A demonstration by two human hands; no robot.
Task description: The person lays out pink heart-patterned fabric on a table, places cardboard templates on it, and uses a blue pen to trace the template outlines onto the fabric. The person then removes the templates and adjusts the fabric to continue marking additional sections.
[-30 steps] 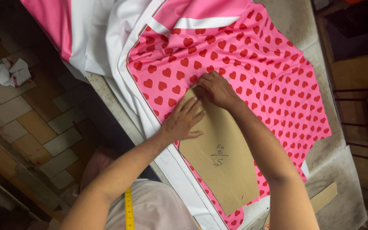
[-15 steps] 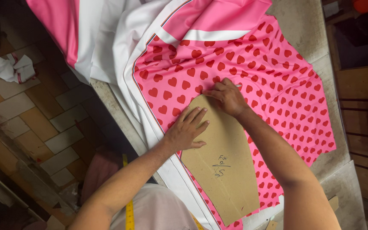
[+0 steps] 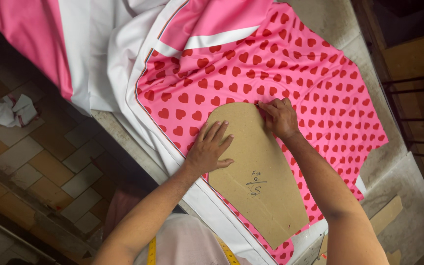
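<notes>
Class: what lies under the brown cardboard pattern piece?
The cardboard pattern lies on pink fabric with red hearts, visible around it. The left hand presses it flat. The fabric directly beneath is hidden.

No packages, labels, signs or screens show anywhere in this view.

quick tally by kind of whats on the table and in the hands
Cardboard pattern piece: 1
Heart-print pink fabric: 1
Plain pink and white fabric: 1
Hands on the pattern: 2, left hand flat, right hand at its edge
Yellow measuring tape: 1
Total: 6
</notes>
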